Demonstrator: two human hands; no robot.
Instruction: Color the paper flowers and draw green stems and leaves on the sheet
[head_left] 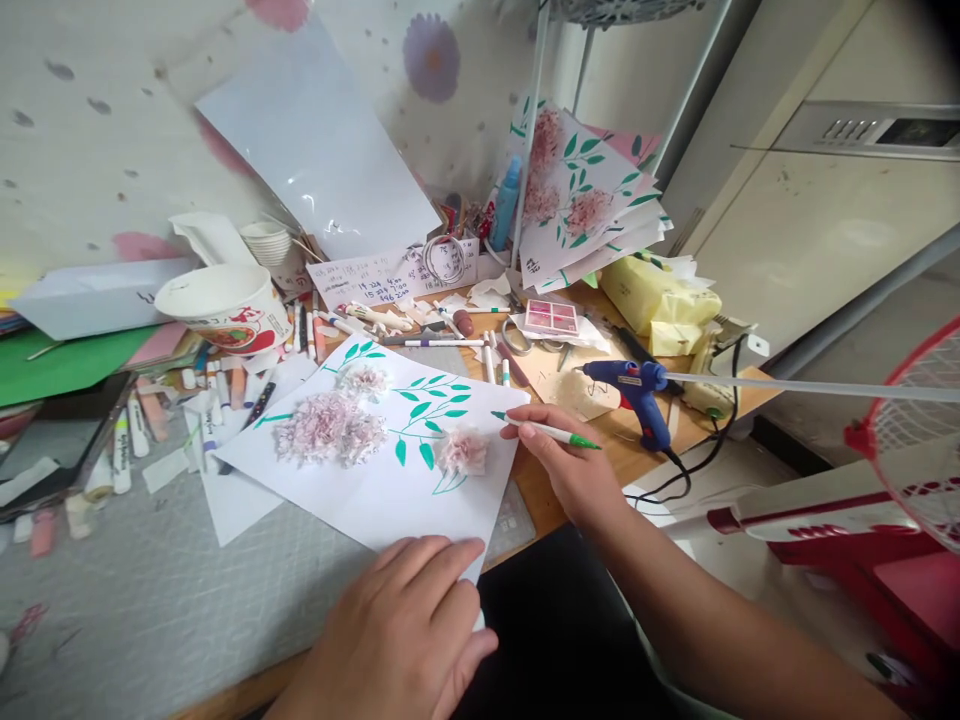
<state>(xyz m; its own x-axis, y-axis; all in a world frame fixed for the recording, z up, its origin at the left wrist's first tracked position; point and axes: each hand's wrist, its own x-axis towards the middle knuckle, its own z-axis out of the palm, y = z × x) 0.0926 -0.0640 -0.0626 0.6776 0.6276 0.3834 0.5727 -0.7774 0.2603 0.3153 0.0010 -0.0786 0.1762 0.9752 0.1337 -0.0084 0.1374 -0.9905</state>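
A green marker is gripped in my right hand, its dark green tip pointing left above the right edge of a white paper sheet. The sheet carries painted green leaves, a large pinkish crumpled-paper flower and a smaller pale flower at the right. Below that small flower is a leaf drawn only in outline. My left hand is closed over the sheet's near corner, fingers on top and thumb lower down. A small white bit shows between finger and thumb; I cannot make out what it is.
A blue glue gun with a black cord lies on the right. Scattered markers, a paper bowl, a pink palette and a yellow tissue pack surround the sheet. Finished flower sheets lean behind.
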